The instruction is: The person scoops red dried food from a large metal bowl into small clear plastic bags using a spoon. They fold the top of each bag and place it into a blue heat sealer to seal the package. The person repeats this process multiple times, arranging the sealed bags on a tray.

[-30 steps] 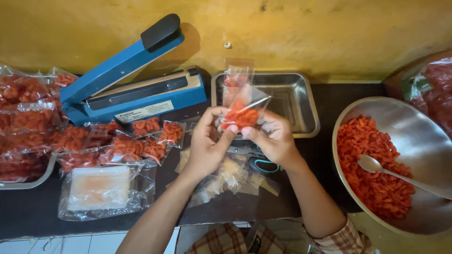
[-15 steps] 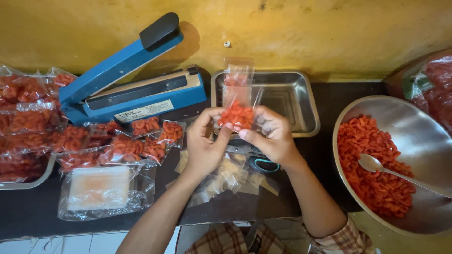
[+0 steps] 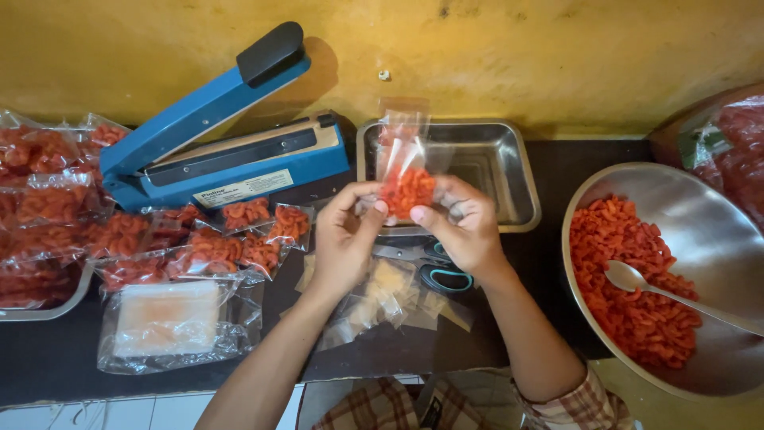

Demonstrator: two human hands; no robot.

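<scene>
Both my hands hold one small clear plastic bag [image 3: 404, 169] partly filled with orange-red snack pieces, upright over the near rim of a steel tray [image 3: 509, 171]. My left hand [image 3: 344, 239] pinches the bag's left side and my right hand [image 3: 461, 223] pinches its right side. The bag's empty top stands up above my fingers. A blue impulse heat sealer [image 3: 227, 147] sits to the left with its arm raised. Several filled small bags [image 3: 239, 231] lie in front of the sealer.
A large steel bowl [image 3: 716, 239] at right holds orange-red snack pieces and a spoon [image 3: 660, 291]. Scissors [image 3: 434, 267] and empty plastic bags [image 3: 382, 299] lie under my hands. A stack of clear bags [image 3: 167, 322] and a tray of filled bags [image 3: 40, 215] sit at left.
The bag has stayed between my hands and shifted slightly; its top now stands straighter. My fingers have adjusted their pinch on its sides.
</scene>
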